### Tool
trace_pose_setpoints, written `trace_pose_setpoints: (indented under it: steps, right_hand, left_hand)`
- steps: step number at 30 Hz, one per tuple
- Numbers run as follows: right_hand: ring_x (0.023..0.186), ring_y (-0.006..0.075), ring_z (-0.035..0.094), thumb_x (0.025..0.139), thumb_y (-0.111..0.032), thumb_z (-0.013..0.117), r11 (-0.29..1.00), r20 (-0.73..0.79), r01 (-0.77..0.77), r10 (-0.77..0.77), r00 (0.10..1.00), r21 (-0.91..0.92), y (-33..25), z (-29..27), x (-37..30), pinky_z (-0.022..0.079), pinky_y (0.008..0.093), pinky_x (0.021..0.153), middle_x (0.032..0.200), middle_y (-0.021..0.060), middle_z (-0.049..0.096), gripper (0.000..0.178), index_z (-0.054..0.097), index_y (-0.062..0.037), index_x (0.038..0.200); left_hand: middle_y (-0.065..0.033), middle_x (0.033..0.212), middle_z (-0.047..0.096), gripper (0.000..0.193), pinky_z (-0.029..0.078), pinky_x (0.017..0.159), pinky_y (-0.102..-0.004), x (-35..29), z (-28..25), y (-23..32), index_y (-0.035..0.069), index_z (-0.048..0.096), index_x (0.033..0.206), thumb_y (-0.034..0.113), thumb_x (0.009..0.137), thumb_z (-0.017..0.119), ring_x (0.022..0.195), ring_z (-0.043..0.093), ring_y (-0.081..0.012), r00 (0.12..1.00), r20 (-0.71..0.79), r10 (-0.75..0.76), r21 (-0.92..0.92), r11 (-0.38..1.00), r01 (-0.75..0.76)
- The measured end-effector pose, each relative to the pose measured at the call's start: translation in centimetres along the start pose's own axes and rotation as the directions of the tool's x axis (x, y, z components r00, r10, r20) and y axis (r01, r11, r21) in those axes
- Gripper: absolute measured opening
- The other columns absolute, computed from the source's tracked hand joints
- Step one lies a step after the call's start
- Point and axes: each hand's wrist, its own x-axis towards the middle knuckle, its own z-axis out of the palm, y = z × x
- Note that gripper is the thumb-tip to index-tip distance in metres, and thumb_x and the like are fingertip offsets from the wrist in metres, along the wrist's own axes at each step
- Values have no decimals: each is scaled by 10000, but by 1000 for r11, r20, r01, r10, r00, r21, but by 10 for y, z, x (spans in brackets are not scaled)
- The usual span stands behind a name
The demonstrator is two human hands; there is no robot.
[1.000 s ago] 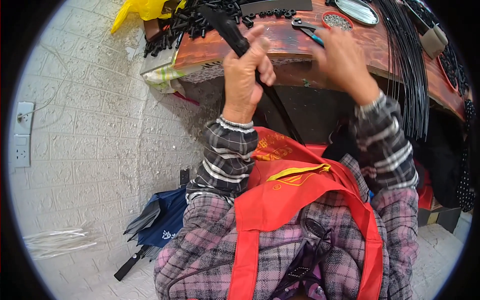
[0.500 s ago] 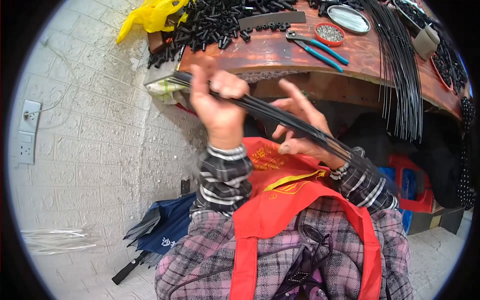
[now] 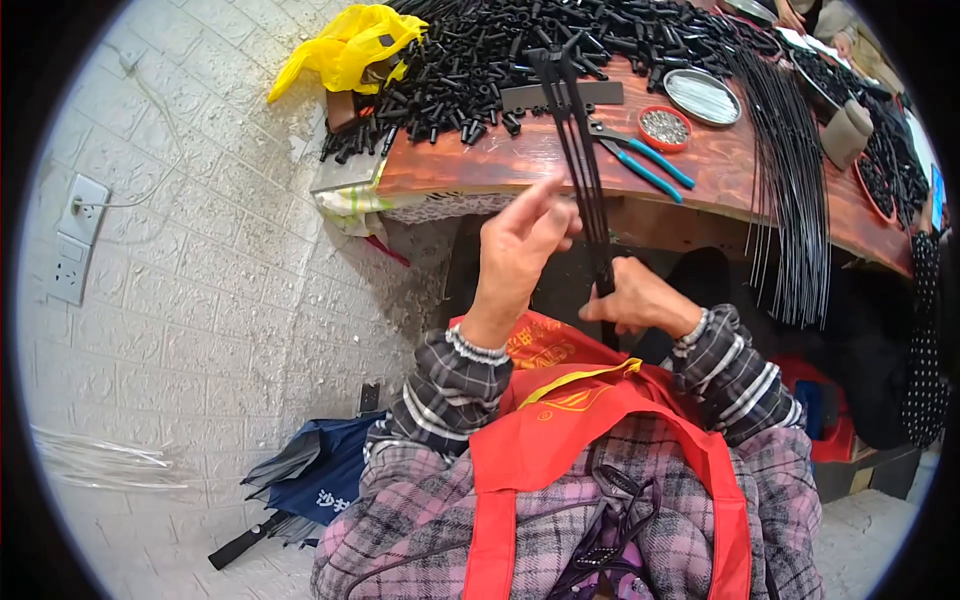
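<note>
A bundle of thin black cables [image 3: 581,150] stands nearly upright in front of me, its thicker fitted ends leaning over the table edge among black parts. My right hand [image 3: 640,298] is closed around the lower part of the bundle; the fingers' far side is hidden. Just left of the bundle is my left hand [image 3: 525,245], its fingers partly bent and apart, with nothing visible in them. Pliers with blue handles [image 3: 645,165] lie on the table behind the cables, beside a grey-brown flat bar [image 3: 520,97].
On the wooden table [image 3: 460,165] lie a heap of black tubular parts [image 3: 470,55], a red dish of small metal pieces [image 3: 664,128], a metal tray [image 3: 702,96] and more black cables [image 3: 790,190] hanging over the edge. A yellow bag [image 3: 350,45] sits far left. Another person's hand [image 3: 790,18] shows far right.
The bundle has swung from slanting across my front to nearly upright. My left hand has let go of it and moved right and down; my right hand has closed on it.
</note>
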Motion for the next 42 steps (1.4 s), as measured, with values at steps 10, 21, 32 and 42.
trace_pose_setpoints:
  steps: [10, 21, 32, 42]
  right_hand:
    - [519, 158, 554, 673, -241, 683, 887, 12, 324, -339, 941, -330, -1, -17, 15, 447, 298, 501, 589, 125, 583, 323, 583, 53, 761]
    - [513, 19, 449, 720, -160, 673, 730, -572, 620, -387, 723, 288, -67, -70, 20, 350, 155, 449, 645, -18, 557, 245, 610, 3, 893]
    - [453, -8, 361, 689, -120, 698, 635, -317, 587, -496, 808, 502, -61, -77, 32, 251, 152, 400, 558, -79, 463, 163, 541, -77, 682]
    - [516, 21, 464, 700, -94, 689, 732, -767, 677, -475, 431, -73, -61, -47, 45, 346, 150, 451, 609, -32, 539, 180, 524, -37, 661]
  left_hand:
    - [-5, 761, 531, 333, 460, 550, -203, 35, 12, 3, 26, 472, 1134, 178, 845, 538, 614, 526, -67, 989, -135, 53, -202, 976, -80]
    - [-14, 782, 559, 293, 454, 589, -198, 46, 24, 2, 8, 505, 1112, 157, 860, 511, 657, 527, -67, 997, 80, 12, -227, 974, 6]
    - [-68, 692, 574, 282, 486, 532, -259, 72, 2, 28, 25, 549, 866, 304, 822, 546, 549, 558, -139, 970, 191, -149, -406, 888, 216]
    - [-32, 669, 560, 154, 427, 499, -232, 81, 7, 20, 16, 573, 700, 137, 790, 603, 561, 511, -102, 992, -117, -51, -428, 904, -4]
